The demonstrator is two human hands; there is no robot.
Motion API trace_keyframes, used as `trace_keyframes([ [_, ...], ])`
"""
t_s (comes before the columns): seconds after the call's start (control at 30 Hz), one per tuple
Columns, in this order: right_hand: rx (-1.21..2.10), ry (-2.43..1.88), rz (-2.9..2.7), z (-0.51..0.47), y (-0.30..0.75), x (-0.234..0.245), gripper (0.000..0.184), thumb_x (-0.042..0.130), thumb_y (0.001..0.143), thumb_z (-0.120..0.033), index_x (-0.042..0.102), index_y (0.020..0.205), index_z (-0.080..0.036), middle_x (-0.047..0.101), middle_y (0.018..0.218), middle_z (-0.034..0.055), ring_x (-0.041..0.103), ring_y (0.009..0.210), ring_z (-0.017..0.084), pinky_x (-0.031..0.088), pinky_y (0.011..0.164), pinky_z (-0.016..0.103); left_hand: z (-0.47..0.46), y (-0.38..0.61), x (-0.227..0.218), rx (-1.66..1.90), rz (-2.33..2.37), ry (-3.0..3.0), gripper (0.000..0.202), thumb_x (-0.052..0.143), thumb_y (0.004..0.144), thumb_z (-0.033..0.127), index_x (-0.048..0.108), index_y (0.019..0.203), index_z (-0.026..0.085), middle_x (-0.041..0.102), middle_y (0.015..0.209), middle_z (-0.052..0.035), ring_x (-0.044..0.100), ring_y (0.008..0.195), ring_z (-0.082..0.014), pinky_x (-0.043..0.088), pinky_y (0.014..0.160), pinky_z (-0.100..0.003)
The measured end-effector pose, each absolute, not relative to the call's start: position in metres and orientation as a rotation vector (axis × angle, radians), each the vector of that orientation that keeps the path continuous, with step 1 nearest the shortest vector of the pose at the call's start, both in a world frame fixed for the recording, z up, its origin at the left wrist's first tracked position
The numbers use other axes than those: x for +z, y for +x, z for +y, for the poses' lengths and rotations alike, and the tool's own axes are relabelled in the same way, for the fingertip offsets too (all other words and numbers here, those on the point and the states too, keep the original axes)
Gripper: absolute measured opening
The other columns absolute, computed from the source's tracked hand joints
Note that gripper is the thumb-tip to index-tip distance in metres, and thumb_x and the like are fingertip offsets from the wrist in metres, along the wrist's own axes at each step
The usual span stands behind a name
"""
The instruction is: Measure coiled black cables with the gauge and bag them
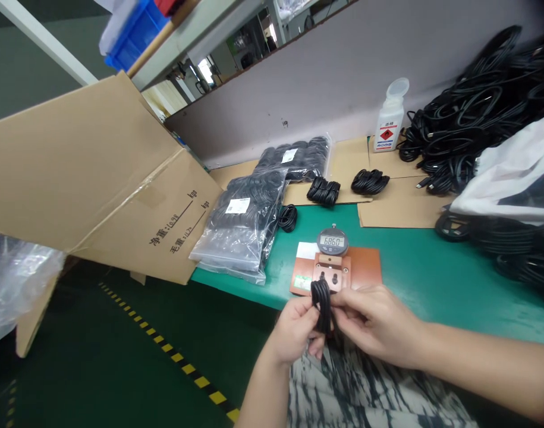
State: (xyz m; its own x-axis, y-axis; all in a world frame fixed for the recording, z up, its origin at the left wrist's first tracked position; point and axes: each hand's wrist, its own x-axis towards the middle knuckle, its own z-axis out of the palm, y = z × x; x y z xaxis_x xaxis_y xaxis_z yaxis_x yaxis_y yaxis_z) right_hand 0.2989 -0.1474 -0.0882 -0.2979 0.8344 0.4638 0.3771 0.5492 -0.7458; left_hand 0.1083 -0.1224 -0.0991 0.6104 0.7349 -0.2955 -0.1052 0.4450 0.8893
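Note:
A coiled black cable (pixel 322 306) is held upright in front of my body, at the near edge of the green table. My left hand (pixel 296 330) is closed around its left side, thumb pressed against the loops. From the right, the fingers of my right hand (pixel 374 321) pinch the coil's other side; the fingertips are partly hidden behind it. Just beyond the coil stands a digital dial gauge (pixel 333 241) reading 6.860, mounted on a copper-coloured block (pixel 344 270) over a brown base plate (pixel 370 267).
Bagged coils (pixel 249 208) lie left of the gauge beside a large cardboard box (pixel 142 196). A small loose coil (pixel 288 218) and bundled coils (pixel 324 191) lie behind. A white bottle (pixel 389 119) stands at the wall. Heaped cables (pixel 486 101) and a white bag (pixel 508 169) fill the right.

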Motion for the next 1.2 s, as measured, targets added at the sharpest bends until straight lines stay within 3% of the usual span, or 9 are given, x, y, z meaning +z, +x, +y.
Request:
trace_keyframes([
  [0.27, 0.641, -0.995, -1.9, -0.147, 0.298, -0.088, 0.015, 0.047, 0.089, -0.014, 0.062, 0.089, -0.017, 0.05, 0.05, -0.0057, 0.043, 0.041, 0.012, 0.03, 0.046, 0.025, -0.123, 0.108, -0.101, 0.591, 0.747, 0.987, 0.041, 0.061, 0.088, 0.048, 0.053, 0.067, 0.014, 0.035, 0.043, 0.0099, 0.038, 0.027, -0.0041, 0.041, 0.032, -0.016],
  [0.5, 0.504, -0.833, -1.988, -0.15, 0.298, -0.089, 0.016, 0.046, 0.09, -0.01, 0.058, 0.082, -0.017, 0.057, 0.058, -0.0024, 0.05, 0.046, 0.013, 0.031, 0.049, 0.028, -0.122, 0.1, -0.103, 0.513, 0.726, 1.037, 0.047, 0.068, 0.082, 0.051, 0.057, 0.064, 0.009, 0.052, 0.048, 0.0011, 0.043, 0.03, -0.0035, 0.037, 0.031, -0.014],
  [1.2, 0.54, -0.865, -1.929, -0.145, 0.297, -0.088, 0.015, 0.047, 0.088, -0.008, 0.059, 0.084, -0.017, 0.059, 0.056, -0.0033, 0.05, 0.044, 0.012, 0.031, 0.048, 0.028, -0.117, 0.1, -0.104, 0.491, 0.685, 1.007, 0.046, 0.063, 0.085, 0.052, 0.058, 0.067, 0.01, 0.051, 0.047, 0.0018, 0.044, 0.029, -0.0055, 0.04, 0.033, -0.016],
])
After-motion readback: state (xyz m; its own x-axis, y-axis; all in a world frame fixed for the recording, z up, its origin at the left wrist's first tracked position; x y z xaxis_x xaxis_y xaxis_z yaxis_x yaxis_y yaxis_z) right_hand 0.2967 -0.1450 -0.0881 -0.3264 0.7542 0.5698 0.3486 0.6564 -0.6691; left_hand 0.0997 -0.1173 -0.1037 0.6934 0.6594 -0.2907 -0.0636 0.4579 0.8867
